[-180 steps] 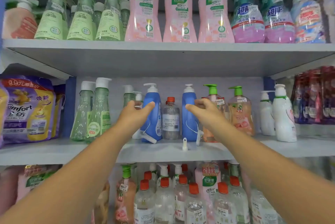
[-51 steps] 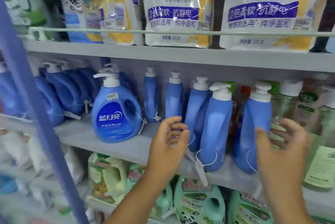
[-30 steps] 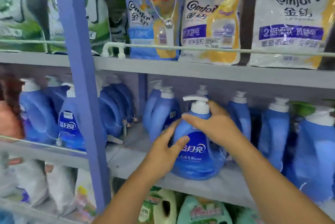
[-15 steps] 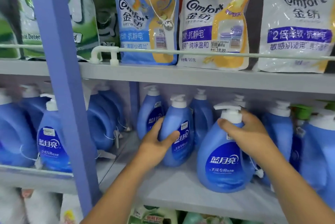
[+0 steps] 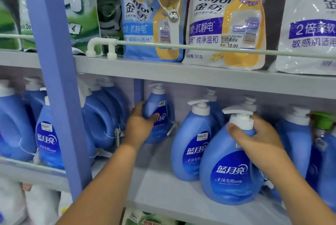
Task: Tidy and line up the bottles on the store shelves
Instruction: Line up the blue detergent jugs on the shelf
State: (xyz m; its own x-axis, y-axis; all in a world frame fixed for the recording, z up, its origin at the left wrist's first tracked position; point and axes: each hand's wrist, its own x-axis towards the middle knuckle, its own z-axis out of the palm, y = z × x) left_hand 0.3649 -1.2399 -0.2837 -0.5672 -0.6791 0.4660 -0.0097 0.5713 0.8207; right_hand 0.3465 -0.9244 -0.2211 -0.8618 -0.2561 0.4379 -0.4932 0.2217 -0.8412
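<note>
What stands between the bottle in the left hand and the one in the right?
In the head view, one blue pump bottle stands between the left hand's bottle and the right hand's bottle.

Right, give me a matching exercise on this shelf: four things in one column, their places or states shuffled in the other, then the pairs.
Things
1. left hand
2. right hand
3. middle pump bottle
4. blue Comfort pouch

States
A. on the upper shelf, behind the rail
B. grips the neck of the big front bottle
C. stands untouched between the two held bottles
D. grips the small bottle at the back

Pairs: 1-D, 2-B, 3-C, 4-A
</note>
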